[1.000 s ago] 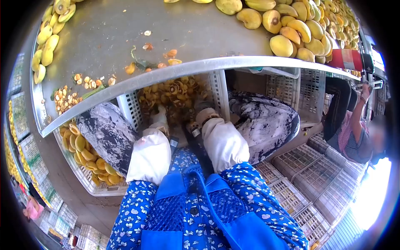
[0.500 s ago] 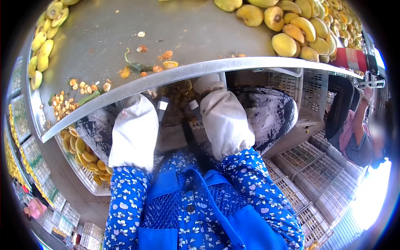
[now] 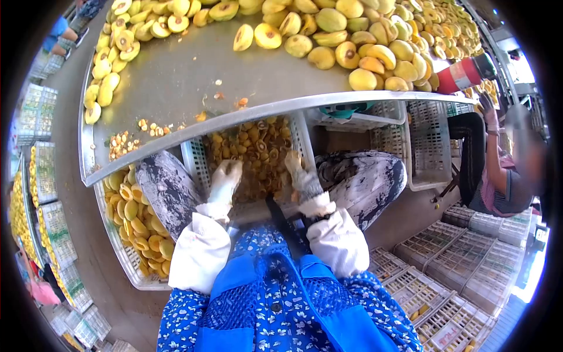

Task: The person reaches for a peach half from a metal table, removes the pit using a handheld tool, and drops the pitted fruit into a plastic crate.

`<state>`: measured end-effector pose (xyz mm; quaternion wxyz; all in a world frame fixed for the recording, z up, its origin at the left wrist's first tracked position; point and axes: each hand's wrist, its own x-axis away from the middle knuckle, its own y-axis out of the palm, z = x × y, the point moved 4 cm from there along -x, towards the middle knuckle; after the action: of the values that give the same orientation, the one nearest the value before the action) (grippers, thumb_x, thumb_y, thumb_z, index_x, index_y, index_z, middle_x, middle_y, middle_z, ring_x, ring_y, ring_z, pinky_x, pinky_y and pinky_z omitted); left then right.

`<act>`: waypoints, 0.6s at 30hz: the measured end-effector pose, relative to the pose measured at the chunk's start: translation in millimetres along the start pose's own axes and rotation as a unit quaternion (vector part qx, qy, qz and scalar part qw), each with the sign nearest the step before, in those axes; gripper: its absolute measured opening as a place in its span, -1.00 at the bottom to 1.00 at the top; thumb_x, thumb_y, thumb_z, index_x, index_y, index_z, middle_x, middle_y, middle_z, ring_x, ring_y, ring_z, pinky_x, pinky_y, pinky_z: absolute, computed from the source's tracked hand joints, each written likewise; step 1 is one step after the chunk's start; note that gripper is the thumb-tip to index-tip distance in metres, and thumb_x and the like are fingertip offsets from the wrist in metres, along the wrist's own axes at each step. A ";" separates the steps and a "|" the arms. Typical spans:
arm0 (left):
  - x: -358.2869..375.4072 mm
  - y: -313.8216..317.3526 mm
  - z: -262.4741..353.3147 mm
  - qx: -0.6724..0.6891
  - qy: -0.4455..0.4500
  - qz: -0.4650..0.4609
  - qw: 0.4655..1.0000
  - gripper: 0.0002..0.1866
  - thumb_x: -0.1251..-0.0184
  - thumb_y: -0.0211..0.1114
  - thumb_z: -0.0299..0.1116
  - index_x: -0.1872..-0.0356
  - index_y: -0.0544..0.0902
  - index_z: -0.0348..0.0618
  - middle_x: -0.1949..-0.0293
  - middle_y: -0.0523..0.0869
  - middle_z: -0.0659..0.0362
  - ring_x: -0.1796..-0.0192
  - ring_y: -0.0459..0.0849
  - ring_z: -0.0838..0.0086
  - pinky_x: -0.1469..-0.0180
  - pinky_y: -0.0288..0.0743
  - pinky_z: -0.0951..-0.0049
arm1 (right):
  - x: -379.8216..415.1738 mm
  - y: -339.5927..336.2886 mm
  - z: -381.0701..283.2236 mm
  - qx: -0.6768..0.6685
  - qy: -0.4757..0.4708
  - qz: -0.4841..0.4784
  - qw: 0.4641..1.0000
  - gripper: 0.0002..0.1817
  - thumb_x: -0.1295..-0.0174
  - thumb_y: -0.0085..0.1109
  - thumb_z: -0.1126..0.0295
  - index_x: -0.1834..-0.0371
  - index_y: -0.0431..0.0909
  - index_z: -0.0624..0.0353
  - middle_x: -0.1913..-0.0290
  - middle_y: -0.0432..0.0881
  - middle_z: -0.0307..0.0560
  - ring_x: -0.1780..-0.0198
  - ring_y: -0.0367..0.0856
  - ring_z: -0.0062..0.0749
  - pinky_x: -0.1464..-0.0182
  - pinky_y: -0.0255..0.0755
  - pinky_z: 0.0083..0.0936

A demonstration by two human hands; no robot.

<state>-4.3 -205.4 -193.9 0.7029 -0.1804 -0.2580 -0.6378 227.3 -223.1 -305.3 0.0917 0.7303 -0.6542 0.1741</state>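
Both gloved hands are low between my knees, over a crate [image 3: 194,166] of yellow fruit pieces [image 3: 249,144] under the table edge. My left hand [image 3: 226,178] is at the crate's left part, its fingers hard to make out. On the right side, near the crate's inner wall, is my right hand [image 3: 299,170], its fingers also unclear. Whether either hand holds anything cannot be seen. White sleeve covers end at both wrists. Above, the metal table [image 3: 205,70] carries halved yellow fruit [image 3: 331,38] and small pits [image 3: 123,144].
A white basket of fruit halves [image 3: 138,226] stands left of my leg. Stacked crates [image 3: 463,258] are at the lower right. A red and black cylinder [image 3: 463,73] lies at the table's right end, near a seated person [image 3: 501,182].
Both hands have drawn back from beneath the table edge and now show above the crate. The view has shifted, showing more of the table's fruit and the crate below.
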 end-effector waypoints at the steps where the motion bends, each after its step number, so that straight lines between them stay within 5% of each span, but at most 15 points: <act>1: 10.0 8.5 17.5 -0.040 -0.001 -0.039 0.998 -0.83 -0.30 0.22 -0.30 0.26 0.55 -0.19 0.53 0.53 0.33 0.58 0.40 0.71 0.56 0.23 0.70 | 11.2 1.7 -8.3 -0.113 0.019 0.041 0.993 -0.49 -0.28 0.01 0.44 -0.32 0.25 0.12 0.13 0.56 -0.10 0.24 0.58 -0.48 0.38 0.46 -0.63; 3: 33.8 34.1 69.1 -0.076 0.009 -0.132 0.988 -0.82 -0.32 0.20 -0.29 0.27 0.57 -0.20 0.48 0.60 0.28 0.53 0.51 0.67 0.51 0.34 0.70 | 57.7 2.7 -136.0 -0.206 0.124 0.067 0.968 -0.74 -0.31 0.11 0.24 -0.02 0.47 0.03 0.55 0.50 -0.33 0.67 0.39 -0.61 0.69 0.24 -0.62; 5: 40.1 56.6 120.4 -0.077 0.088 -0.187 0.975 -0.85 -0.34 0.16 -0.35 0.27 0.59 -0.21 0.42 0.67 0.19 0.48 0.65 0.58 0.45 0.52 0.59 | 80.1 2.7 -168.2 -0.329 0.161 -0.021 0.930 -0.83 -0.29 0.12 0.14 0.27 0.48 -0.05 0.61 0.41 -0.41 0.69 0.32 -0.66 0.71 0.13 -0.66; 8: 12.2 89.0 203.6 -0.230 0.294 -0.036 0.927 -0.86 -0.33 0.15 -0.36 0.22 0.61 -0.18 0.39 0.69 0.15 0.37 0.67 0.49 0.30 0.55 0.51 | 76.2 0.1 -183.9 -0.384 0.084 -0.014 0.919 -0.79 -0.35 0.03 0.20 0.25 0.49 0.09 0.67 0.41 -0.32 0.75 0.29 -0.61 0.72 0.11 -0.69; 11: -27.3 137.9 254.0 -0.438 0.534 0.109 0.715 -0.78 -0.24 0.22 -0.31 0.12 0.59 -0.13 0.32 0.69 0.11 0.30 0.67 0.30 0.19 0.55 0.38 | 84.4 -14.0 -227.7 -0.365 0.076 -0.056 0.926 -0.81 -0.34 0.06 0.17 0.19 0.49 0.02 0.67 0.38 -0.42 0.75 0.26 -0.71 0.73 0.09 -0.75; 12: -45.0 154.3 261.0 -0.515 0.499 0.061 0.694 -0.60 -0.18 0.24 -0.22 -0.04 0.53 -0.09 0.11 0.63 0.06 0.17 0.64 0.15 0.07 0.52 0.24 | 82.7 -16.6 -231.1 -0.394 0.070 -0.069 0.914 -0.76 -0.36 0.01 0.12 0.18 0.46 0.04 0.69 0.37 -0.37 0.77 0.25 -0.68 0.74 0.09 -0.73; 16: -112.2 207.9 252.0 -0.732 0.426 -0.010 0.532 -0.50 -0.10 0.21 -0.18 -0.12 0.46 -0.01 -0.07 0.45 0.06 0.13 0.62 0.15 0.05 0.51 0.21 | 78.1 -32.8 -250.2 -0.377 0.066 -0.078 0.921 -0.71 -0.36 -0.01 0.08 0.13 0.44 0.05 0.66 0.40 -0.36 0.74 0.30 -0.67 0.70 0.13 -0.72; 18: -110.1 220.0 248.0 -0.757 0.377 0.007 0.533 -0.47 -0.03 0.29 -0.24 -0.11 0.46 -0.04 -0.07 0.44 0.09 0.02 0.57 0.12 0.01 0.50 0.18 | 75.0 -39.8 -245.6 -0.368 0.044 -0.081 0.925 -0.72 -0.36 0.01 0.08 0.13 0.45 0.04 0.63 0.40 -0.38 0.70 0.31 -0.68 0.68 0.14 -0.72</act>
<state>174.6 54.3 -43.7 0.3395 -0.3895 0.6122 -0.5985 239.9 -198.6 -46.9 0.3965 0.6873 -0.6061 -0.0551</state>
